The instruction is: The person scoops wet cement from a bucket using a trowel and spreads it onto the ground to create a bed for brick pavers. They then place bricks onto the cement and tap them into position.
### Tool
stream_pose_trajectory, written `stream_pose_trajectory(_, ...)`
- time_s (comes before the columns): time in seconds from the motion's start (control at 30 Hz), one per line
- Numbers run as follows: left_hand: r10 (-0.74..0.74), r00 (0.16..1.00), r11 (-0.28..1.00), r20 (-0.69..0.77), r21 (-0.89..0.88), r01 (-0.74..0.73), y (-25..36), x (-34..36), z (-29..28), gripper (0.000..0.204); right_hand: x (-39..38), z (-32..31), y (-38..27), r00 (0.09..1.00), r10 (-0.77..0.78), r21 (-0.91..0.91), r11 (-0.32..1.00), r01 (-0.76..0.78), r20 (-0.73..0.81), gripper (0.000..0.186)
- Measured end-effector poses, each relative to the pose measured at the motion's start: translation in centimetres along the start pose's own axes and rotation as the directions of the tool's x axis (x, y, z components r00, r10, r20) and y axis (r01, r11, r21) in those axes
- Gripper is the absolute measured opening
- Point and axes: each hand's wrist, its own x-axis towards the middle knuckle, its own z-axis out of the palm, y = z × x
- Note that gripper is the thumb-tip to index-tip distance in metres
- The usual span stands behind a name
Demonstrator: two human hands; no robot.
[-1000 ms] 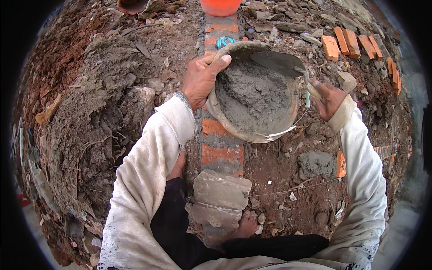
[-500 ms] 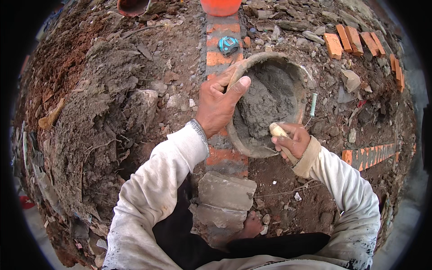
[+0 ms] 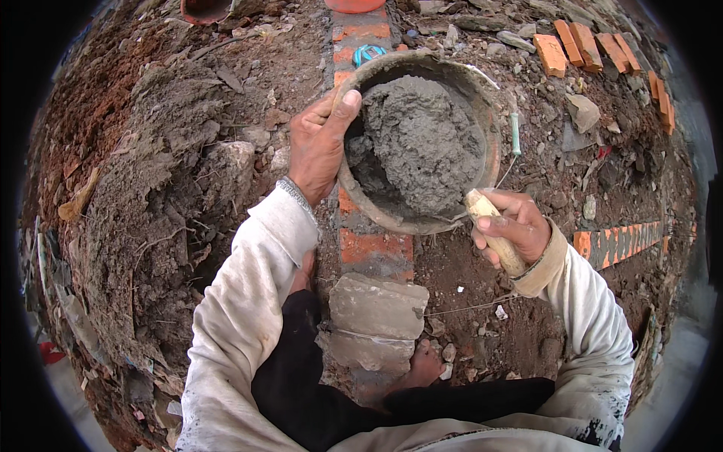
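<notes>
A round, mortar-caked pan [image 3: 493, 143] sits over the brick course in the middle. Inside it, wet grey mortar [image 3: 429, 143] is heaped in a lumpy mound. My left hand [image 3: 320, 143] grips the pan's left rim, its thumb over the edge. At the lower right of the rim, my right hand [image 3: 520, 230] is closed around the worn wooden handle of a trowel [image 3: 497, 233]. The trowel's blade is hidden by the mortar and the pan's edge. A teal tape measure [image 3: 367, 54] lies just beyond the pan, partly covered by it.
A brick course with mortar joints [image 3: 376, 248] runs away from me, with two grey slabs [image 3: 376, 309] on its near end. Loose orange bricks [image 3: 584, 47] stand at the far right. A green-handled string line [image 3: 515, 134] lies right of the pan. An orange bucket [image 3: 354, 4] is at the top.
The pan has shifted left and away, with my left hand still on its rim. The mortar has become a higher mound. My right hand and the trowel handle have moved right.
</notes>
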Motion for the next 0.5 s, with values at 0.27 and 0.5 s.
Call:
stream_pose_trajectory(0.27, -0.236, 0.965, 0.956, -0.113, -0.205, 0.210, -2.1, 2.7, -8.8, 0.040, -9.3, -7.4, 1.0, 0.988, -0.077, -0.172, 0.984, 0.053, -0.135, 0.046)
stream_pose_trajectory(0.5, -0.243, 0.961, 0.961, -0.131, -0.169, 0.220, -1.9, 2.6, -7.0, 0.041, -15.1, -13.5, 5.7, 0.961, -0.179, -0.952, 0.260, -0.162, -0.212, 0.043)
